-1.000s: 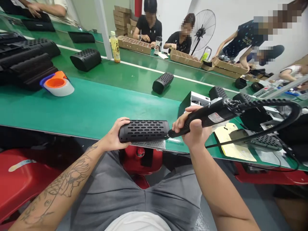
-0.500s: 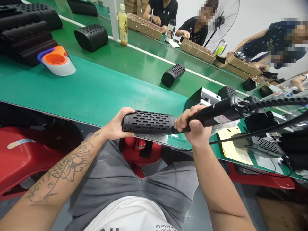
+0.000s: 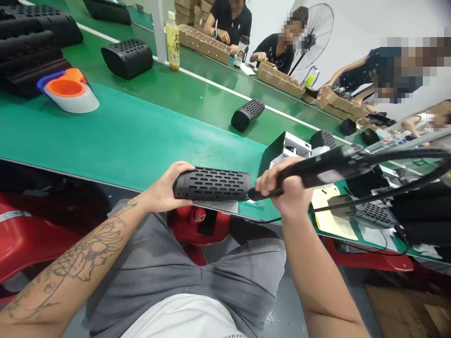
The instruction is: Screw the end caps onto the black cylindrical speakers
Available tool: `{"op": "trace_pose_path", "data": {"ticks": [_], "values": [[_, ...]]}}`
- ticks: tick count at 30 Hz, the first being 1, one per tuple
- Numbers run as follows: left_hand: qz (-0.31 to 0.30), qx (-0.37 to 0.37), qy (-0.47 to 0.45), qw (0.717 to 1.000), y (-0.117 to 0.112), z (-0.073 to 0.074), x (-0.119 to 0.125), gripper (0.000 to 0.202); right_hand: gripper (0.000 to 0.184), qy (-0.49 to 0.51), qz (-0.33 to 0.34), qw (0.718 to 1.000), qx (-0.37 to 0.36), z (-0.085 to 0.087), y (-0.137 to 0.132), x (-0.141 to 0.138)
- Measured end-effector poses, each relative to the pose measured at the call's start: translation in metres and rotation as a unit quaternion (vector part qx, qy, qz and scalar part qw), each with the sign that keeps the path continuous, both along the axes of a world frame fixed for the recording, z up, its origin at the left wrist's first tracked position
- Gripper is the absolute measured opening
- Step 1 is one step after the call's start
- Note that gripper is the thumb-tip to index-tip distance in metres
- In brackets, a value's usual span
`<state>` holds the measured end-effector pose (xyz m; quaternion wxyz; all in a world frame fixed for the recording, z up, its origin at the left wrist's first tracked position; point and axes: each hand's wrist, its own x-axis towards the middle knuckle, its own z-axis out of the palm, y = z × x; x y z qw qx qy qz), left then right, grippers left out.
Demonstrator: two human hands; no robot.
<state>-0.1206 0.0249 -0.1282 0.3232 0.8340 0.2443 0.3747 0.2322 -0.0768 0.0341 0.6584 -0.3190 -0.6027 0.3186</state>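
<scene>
My left hand (image 3: 168, 188) is closed around the left end of a black slotted housing (image 3: 214, 183), which lies lengthwise at the front edge of the green bench. In my right hand (image 3: 287, 188) is a black electric screwdriver (image 3: 319, 166), gripped near its front and held almost level. Its tip meets the housing's right end; the exact contact point is too small to make out. A cable runs off the tool's rear to the right. Beneath the housing, a piece of clear plastic film (image 3: 225, 205) shows at the bench edge.
Beyond my hands stands a black and white box-shaped device (image 3: 282, 148). More housings (image 3: 247, 114) sit on the green belt. A tape roll (image 3: 70, 91) is at left, a yellow paper (image 3: 333, 213) at right. Co-workers sit across, behind cardboard trays (image 3: 204, 43).
The view has shifted slightly, so most things appear a little further left. The screwdriver's rear and cable have moved and look blurred. Both hands keep their holds.
</scene>
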Motion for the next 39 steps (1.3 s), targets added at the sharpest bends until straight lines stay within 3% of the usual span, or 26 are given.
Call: {"op": "trace_pose_path", "data": {"ticks": [2,5,8,11,14,18,21,25,28,31,39], "values": [[-0.015,0.026,-0.012,0.999,0.000,-0.004,0.007,0.096,0.041,0.010,-0.111,0.993,0.035,0.005,0.011,0.033],[-0.018,0.052,-0.028,0.998,0.002,-0.012,0.016,0.101,0.029,-0.019,-0.315,0.944,0.096,0.003,0.039,0.094],[-0.006,0.063,-0.036,0.997,0.004,-0.021,0.019,0.109,0.036,-0.033,-0.416,0.904,0.086,-0.011,0.063,0.135],[-0.002,0.070,-0.027,0.997,0.004,-0.026,0.018,0.117,0.043,-0.014,-0.449,0.893,0.033,-0.027,0.069,0.145],[-0.004,0.076,-0.014,0.997,0.004,-0.028,0.018,0.122,0.042,-0.007,-0.438,0.898,0.036,-0.032,0.059,0.140],[-0.006,0.082,-0.011,0.997,0.003,-0.027,0.021,0.129,0.032,0.000,-0.366,0.928,0.070,-0.019,0.032,0.115],[-0.004,0.077,-0.012,0.997,0.002,-0.026,0.023,0.131,0.034,0.015,-0.295,0.952,0.076,-0.004,0.008,0.075],[-0.005,0.077,-0.022,0.997,0.003,-0.025,0.024,0.127,0.058,0.025,-0.134,0.989,0.059,0.007,-0.011,0.008],[-0.006,0.081,-0.033,0.996,0.003,-0.026,0.025,0.124,0.063,0.037,-0.062,0.995,0.063,0.003,-0.006,-0.032],[0.002,0.074,-0.038,0.997,0.003,-0.026,0.027,0.124,0.063,0.043,-0.053,0.996,0.057,-0.005,0.006,-0.057],[0.001,0.039,-0.045,0.998,0.002,-0.023,0.031,0.123,0.066,0.030,-0.033,0.999,0.010,-0.011,0.021,-0.068]]}}
